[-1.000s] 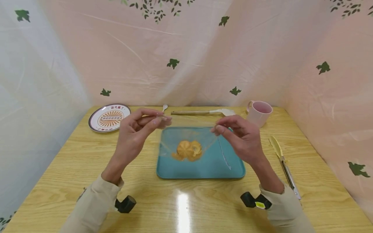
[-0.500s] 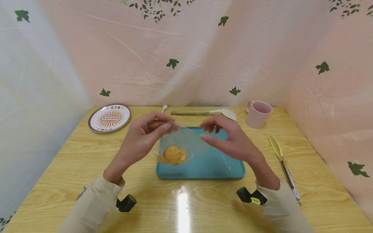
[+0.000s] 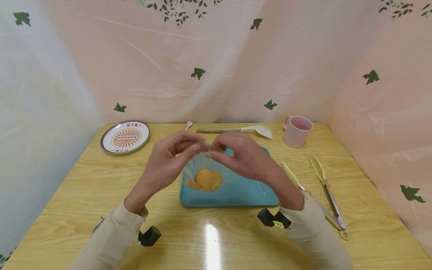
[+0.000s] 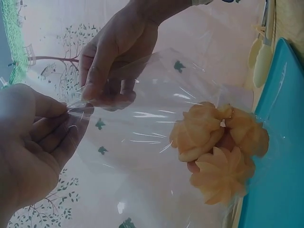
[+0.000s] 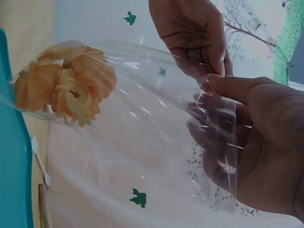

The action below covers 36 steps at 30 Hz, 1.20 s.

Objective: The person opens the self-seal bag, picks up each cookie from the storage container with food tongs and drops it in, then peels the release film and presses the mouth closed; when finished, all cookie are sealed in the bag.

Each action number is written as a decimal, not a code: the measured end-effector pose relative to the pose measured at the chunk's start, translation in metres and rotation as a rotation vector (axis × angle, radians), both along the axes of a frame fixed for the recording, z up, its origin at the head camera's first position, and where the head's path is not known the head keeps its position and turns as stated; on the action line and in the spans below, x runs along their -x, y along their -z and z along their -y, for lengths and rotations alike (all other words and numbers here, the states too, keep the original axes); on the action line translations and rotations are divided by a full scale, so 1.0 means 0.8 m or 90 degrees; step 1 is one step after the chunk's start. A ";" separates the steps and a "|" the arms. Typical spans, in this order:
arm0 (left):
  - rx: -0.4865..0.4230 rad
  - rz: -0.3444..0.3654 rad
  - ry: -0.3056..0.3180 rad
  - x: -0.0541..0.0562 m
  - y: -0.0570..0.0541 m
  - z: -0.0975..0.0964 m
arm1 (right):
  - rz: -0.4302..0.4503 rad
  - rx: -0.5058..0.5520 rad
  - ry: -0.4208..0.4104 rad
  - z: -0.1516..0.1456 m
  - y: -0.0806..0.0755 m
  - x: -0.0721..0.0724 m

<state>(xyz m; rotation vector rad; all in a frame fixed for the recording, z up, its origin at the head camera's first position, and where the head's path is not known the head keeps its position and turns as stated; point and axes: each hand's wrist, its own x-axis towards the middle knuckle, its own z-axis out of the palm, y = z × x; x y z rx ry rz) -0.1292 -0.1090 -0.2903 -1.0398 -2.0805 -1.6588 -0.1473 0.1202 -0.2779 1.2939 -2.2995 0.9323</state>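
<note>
A clear plastic bag [image 4: 142, 142] hangs from both hands, with several golden flower-shaped cookies [image 4: 223, 175] at its bottom. My left hand [image 3: 168, 161] pinches the bag's upper end between thumb and fingers. Close beside it, my right hand [image 3: 244, 155] pinches the same gathered part, as the right wrist view also shows. Beneath the bag lies a blue tray [image 3: 229, 200]. On the tray's right side rests a thin silvery twist tie [image 3: 261, 188], partly hidden by the right wrist.
A patterned plate [image 3: 125, 137] stands at the back left. Along the back lie a small white spoon [image 3: 189, 125] and a spatula [image 3: 260, 131] with a wooden handle. A pink mug [image 3: 296, 132] and yellow-tipped tongs [image 3: 325, 183] are on the right.
The right hand let go of the bag's right side, moved left and now pinches it next to the left hand. The bag's top is drawn together; the cookies hang farther left than at first.
</note>
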 end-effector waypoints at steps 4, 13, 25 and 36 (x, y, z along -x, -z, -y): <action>-0.010 0.000 0.009 -0.001 0.003 0.001 | -0.007 0.008 -0.015 -0.002 0.004 0.001; -0.069 0.028 0.028 0.000 0.004 0.008 | -0.043 0.047 -0.045 -0.019 0.015 0.005; -0.108 0.042 0.030 0.003 0.002 0.023 | -0.085 0.047 -0.069 -0.040 0.020 0.004; -0.108 0.041 0.030 0.003 0.003 0.025 | -0.124 0.042 -0.092 -0.053 0.033 0.003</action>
